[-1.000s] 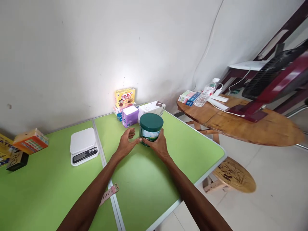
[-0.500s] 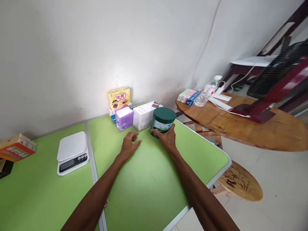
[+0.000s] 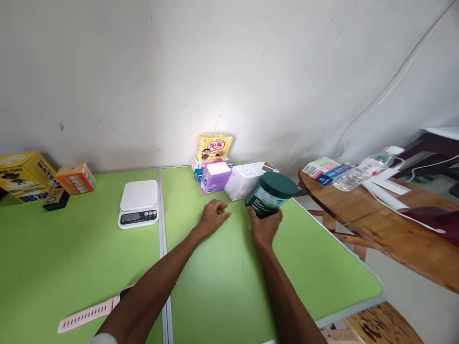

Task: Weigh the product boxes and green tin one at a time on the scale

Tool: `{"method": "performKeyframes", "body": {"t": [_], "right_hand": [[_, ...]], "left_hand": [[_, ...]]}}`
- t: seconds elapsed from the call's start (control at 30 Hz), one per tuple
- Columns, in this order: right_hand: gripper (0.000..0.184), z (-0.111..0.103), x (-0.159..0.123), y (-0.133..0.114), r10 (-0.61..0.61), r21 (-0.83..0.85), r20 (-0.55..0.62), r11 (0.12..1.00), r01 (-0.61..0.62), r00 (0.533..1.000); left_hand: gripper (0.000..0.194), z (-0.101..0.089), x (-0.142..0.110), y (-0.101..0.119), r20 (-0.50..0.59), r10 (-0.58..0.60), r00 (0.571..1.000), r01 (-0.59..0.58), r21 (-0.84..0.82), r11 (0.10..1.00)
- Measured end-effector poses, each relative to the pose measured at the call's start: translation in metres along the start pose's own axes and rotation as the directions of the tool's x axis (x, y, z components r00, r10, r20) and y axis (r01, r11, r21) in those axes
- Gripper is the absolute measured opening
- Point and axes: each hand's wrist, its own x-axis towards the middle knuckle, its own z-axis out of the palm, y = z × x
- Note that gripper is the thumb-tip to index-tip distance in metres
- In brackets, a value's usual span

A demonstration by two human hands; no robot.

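Observation:
My right hand (image 3: 264, 228) grips a round jar with a dark green lid (image 3: 270, 194) from below and tilts it to the right, just above the green table (image 3: 222, 282), next to a white box (image 3: 245, 180). My left hand (image 3: 213, 218) rests on the table left of the jar, fingers loosely curled, holding nothing. A purple box (image 3: 214, 176) and a yellow snack box (image 3: 214, 146) stand behind the hands against the wall.
A white kitchen scale (image 3: 138, 203) sits left of centre. Yellow, orange and black boxes (image 3: 34, 181) are at the far left. A pink watch strap (image 3: 88, 315) lies near my left forearm. A wooden table (image 3: 387, 224) with a bottle (image 3: 366, 167) stands right.
My right hand carried the jar to the right, beside the white box, and tilted it. My left hand let go of it and settled on the table. The view swung left.

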Motion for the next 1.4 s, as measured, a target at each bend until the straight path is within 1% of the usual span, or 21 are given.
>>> {"method": "performKeyframes", "body": {"t": [0.07,0.13,0.2,0.27,0.33,0.4,0.5,0.57,0.63,0.7,0.77,0.8,0.87,0.9,0.97,1.07,1.1,1.2,1.27,1.33,1.4], "right_hand": [[0.088,0.004,-0.028,-0.011,0.130,0.017,-0.098,0.991,-0.129,0.987],[0.083,0.010,-0.057,-0.028,0.193,0.116,-0.093,0.976,-0.182,0.977],[0.068,0.020,-0.082,-0.049,0.179,0.243,0.063,0.951,-0.189,0.982],[0.052,0.032,-0.101,-0.073,0.097,0.356,0.270,0.914,-0.193,0.958],[0.043,0.047,-0.118,-0.094,0.006,0.423,0.404,0.885,-0.193,0.915],[0.039,0.062,-0.136,-0.112,-0.058,0.453,0.462,0.873,-0.179,0.885],[0.035,0.081,-0.164,-0.133,-0.200,0.492,0.552,0.862,-0.123,0.809],[0.031,0.094,-0.181,-0.151,-0.313,0.527,0.562,0.849,-0.040,0.766],[0.027,0.111,-0.195,-0.173,-0.404,0.564,0.531,0.825,0.045,0.745],[0.025,0.134,-0.208,-0.199,-0.481,0.611,0.519,0.787,0.087,0.706],[0.022,0.163,-0.223,-0.225,-0.553,0.658,0.559,0.749,0.075,0.618],[0.020,0.180,-0.232,-0.237,-0.579,0.672,0.590,0.738,0.054,0.563],[0.017,0.213,-0.249,-0.256,-0.578,0.660,0.664,0.751,-0.008,0.474],[0.019,0.229,-0.258,-0.263,-0.553,0.632,0.704,0.774,-0.040,0.446],[0.029,0.259,-0.273,-0.271,-0.486,0.564,0.768,0.822,-0.080,0.416],[0.041,0.294,-0.290,-0.273,-0.442,0.515,0.789,0.855,-0.066,0.426],[0.044,0.303,-0.294,-0.274,-0.446,0.519,0.779,0.853,-0.053,0.439],[0.054,0.328,-0.304,-0.277,-0.453,0.536,0.741,0.844,-0.030,0.496],[0.067,0.343,-0.307,-0.285,-0.410,0.517,0.718,0.855,-0.037,0.562],[0.084,0.358,-0.307,-0.297,-0.350,0.482,0.701,0.875,-0.051,0.621],[0.100,0.374,-0.302,-0.311,-0.318,0.457,0.696,0.888,-0.054,0.644]], "left_hand": [[0.015,-0.003,-0.002,0.004,-0.012,-0.042,0.999,0.041,-0.029,0.999],[0.014,-0.010,-0.007,0.011,0.003,-0.085,0.996,0.085,-0.040,0.996],[0.010,-0.022,-0.014,0.018,0.028,-0.098,0.995,0.099,-0.035,0.994],[0.006,-0.039,-0.025,0.025,0.011,-0.087,0.996,0.088,-0.023,0.996],[0.004,-0.063,-0.041,0.030,-0.064,-0.080,0.995,0.081,0.007,0.997],[0.006,-0.091,-0.064,0.034,-0.155,-0.070,0.985,0.080,0.060,0.995],[0.007,-0.142,-0.105,0.043,-0.215,-0.031,0.976,0.059,0.123,0.991],[0.010,-0.182,-0.130,0.052,-0.260,0.003,0.965,0.041,0.161,0.986],[0.014,-0.227,-0.148,0.061,-0.393,0.055,0.918,0.041,0.232,0.972],[0.015,-0.274,-0.158,0.066,-0.575,0.128,0.808,0.077,0.319,0.945],[0.012,-0.319,-0.162,0.065,-0.706,0.172,0.687,0.150,0.369,0.917],[0.010,-0.338,-0.162,0.062,-0.745,0.174,0.644,0.190,0.376,0.907],[0.010,-0.369,-0.160,0.052,-0.792,0.147,0.592,0.268,0.366,0.891],[0.013,-0.381,-0.160,0.047,-0.806,0.128,0.578,0.301,0.356,0.885],[0.018,-0.395,-0.159,0.035,-0.820,0.101,0.564,0.339,0.341,0.877],[0.018,-0.404,-0.162,0.021,-0.806,0.144,0.574,0.310,0.377,0.873],[0.017,-0.406,-0.163,0.018,-0.805,0.184,0.564,0.297,0.406,0.865],[0.021,-0.414,-0.166,0.015,-0.814,0.316,0.487,0.310,0.499,0.809],[0.028,-0.422,-0.166,0.015,-0.809,0.378,0.451,0.343,0.548,0.763],[0.044,-0.431,-0.163,0.015,-0.811,0.411,0.415,0.396,0.568,0.722],[0.068,-0.440,-0.158,0.014,-0.840,0.402,0.364,0.476,0.538,0.695]]}}
